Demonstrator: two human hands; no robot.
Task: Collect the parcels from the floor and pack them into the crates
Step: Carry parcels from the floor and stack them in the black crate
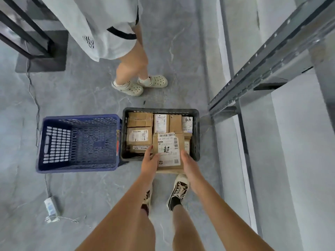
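I hold a brown cardboard parcel (168, 151) with a white shipping label over the near edge of the black crate (196, 134). My left hand (150, 160) grips its left side with the thumb on the label. My right hand (188, 163) grips its right side. Several cardboard parcels fill the black crate, among them one at its far left (139, 120). An empty blue crate (78, 142) stands right beside it on the left.
Another person in a light shirt and pale clogs (139, 84) stands just beyond the crates. A grey metal rack (253, 73) runs along the right. A power strip (51, 207) with its cable lies on the grey floor at lower left. Black bars (27, 33) rise at upper left.
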